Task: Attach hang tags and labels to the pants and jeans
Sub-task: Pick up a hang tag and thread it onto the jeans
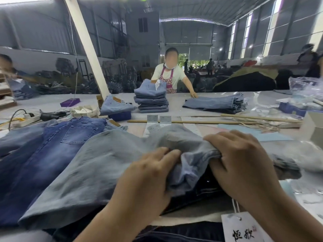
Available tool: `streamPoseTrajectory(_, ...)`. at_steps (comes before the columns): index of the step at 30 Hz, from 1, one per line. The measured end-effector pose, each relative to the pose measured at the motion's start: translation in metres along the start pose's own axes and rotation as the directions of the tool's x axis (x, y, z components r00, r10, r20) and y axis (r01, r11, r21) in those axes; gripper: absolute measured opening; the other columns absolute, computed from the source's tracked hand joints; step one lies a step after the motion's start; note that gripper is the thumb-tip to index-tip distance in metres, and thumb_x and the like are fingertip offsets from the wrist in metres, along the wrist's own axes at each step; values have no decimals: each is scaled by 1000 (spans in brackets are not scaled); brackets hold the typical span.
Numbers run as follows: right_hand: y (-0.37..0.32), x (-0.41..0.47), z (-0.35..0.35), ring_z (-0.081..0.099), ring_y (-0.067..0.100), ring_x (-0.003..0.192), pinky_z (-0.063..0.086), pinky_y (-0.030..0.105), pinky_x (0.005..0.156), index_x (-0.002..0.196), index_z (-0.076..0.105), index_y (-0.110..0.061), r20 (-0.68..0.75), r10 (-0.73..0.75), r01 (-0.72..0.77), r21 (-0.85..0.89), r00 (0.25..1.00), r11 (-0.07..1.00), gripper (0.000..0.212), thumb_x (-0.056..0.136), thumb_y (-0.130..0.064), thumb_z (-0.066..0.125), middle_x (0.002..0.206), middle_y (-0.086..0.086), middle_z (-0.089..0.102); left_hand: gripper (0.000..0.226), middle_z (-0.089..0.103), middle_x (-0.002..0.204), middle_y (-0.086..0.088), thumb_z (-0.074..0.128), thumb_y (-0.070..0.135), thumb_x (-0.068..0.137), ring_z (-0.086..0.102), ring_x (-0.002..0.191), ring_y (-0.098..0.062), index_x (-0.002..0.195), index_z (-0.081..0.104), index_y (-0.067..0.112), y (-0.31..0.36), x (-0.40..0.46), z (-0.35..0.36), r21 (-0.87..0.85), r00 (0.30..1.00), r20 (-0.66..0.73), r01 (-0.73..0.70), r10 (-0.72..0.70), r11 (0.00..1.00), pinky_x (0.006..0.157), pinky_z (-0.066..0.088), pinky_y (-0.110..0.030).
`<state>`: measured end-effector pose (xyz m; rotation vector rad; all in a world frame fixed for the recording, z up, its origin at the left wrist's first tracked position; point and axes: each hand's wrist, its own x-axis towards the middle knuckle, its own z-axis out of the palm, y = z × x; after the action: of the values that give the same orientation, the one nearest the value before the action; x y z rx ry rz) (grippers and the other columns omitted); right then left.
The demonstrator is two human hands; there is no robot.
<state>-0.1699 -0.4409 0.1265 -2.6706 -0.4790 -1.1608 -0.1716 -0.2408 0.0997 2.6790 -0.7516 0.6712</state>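
Near table edge, both hands (192, 165) grip pale jeans (97, 165); hang tag (244, 227) below.

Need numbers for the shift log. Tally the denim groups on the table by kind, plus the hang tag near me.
Folded stacks of jeans: 2, a tall stack and a low stack
Loose pale jeans held by left hand and right hand: 1
Loose dark blue jeans: 1
White hang tag: 1
Total: 5

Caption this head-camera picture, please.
Both hands, left and right, bunch pale jeans beside a white hang tag.
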Motion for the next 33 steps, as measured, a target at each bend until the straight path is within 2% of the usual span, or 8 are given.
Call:
streamPoseTrajectory(4,-21,2,-4,61,25,65,52,38,68,76,72,-13,-10,-68,67,-51,998,996,13,63,-14,71,69,0,68,44,66,111,4,74,6,65,63,95,-20,106,65,18,-13,8,6,-102,983,-180,6,-25,995,73,55,-32)
streamPoseTrajectory(8,-28,-35,24,59,22,62,49,29,56,63,63,-22,272,-148,156,-9,951,988,28,41,-25,80,66,-2,60,38,62,101,11,46,27,66,60,95,-14,102,60,27,-13,3,10,-167,988,147,64,-39,984,82,46,-30)
streamPoseTrajectory(12,-8,-45,21,62,19,84,52,31,74,87,71,-27,405,-60,43,49,912,998,49,42,-43,73,89,-8,62,52,60,116,29,46,48,70,56,101,5,121,43,61,-26,9,-13,-90,919,395,53,-13,995,87,47,-20)
streamPoseTrajectory(15,14,-39,5,33,11,121,11,51,115,132,45,-43,591,127,-103,-74,797,992,79,62,-79,44,119,-24,35,46,60,112,38,50,67,65,57,105,9,110,45,76,-26,12,-23,-156,829,559,137,-27,978,92,49,-24)
streamPoseTrajectory(19,31,-44,-5,5,-11,126,-25,44,113,147,22,-50,677,94,-221,105,730,970,120,41,-107,6,131,-36,14,68,54,128,27,43,77,59,50,124,-2,124,41,58,-14,20,-8,35,772,635,10,-30,999,105,40,-31)
streamPoseTrajectory(23,59,-50,-11,26,0,126,15,43,117,139,41,-45,469,393,-467,46,791,883,96,65,-94,5,137,-30,30,109,37,130,50,36,109,17,39,120,17,120,31,77,11,36,-23,-141,692,713,300,-113,943,102,32,-25)
streamPoseTrajectory(28,92,-63,-5,49,23,120,42,43,100,136,42,-31,517,686,-717,-182,513,673,85,75,-88,27,133,-1,52,93,13,157,17,13,95,68,13,145,-11,148,12,49,53,52,21,63,884,437,152,-165,986,118,15,-42)
streamPoseTrajectory(33,91,-68,-1,49,17,110,43,35,93,127,53,-27,238,687,-723,125,687,680,63,75,-60,70,114,-6,54,92,-14,163,14,-9,88,67,-20,148,-13,150,-13,46,56,53,75,205,874,465,49,-142,978,114,-20,-54)
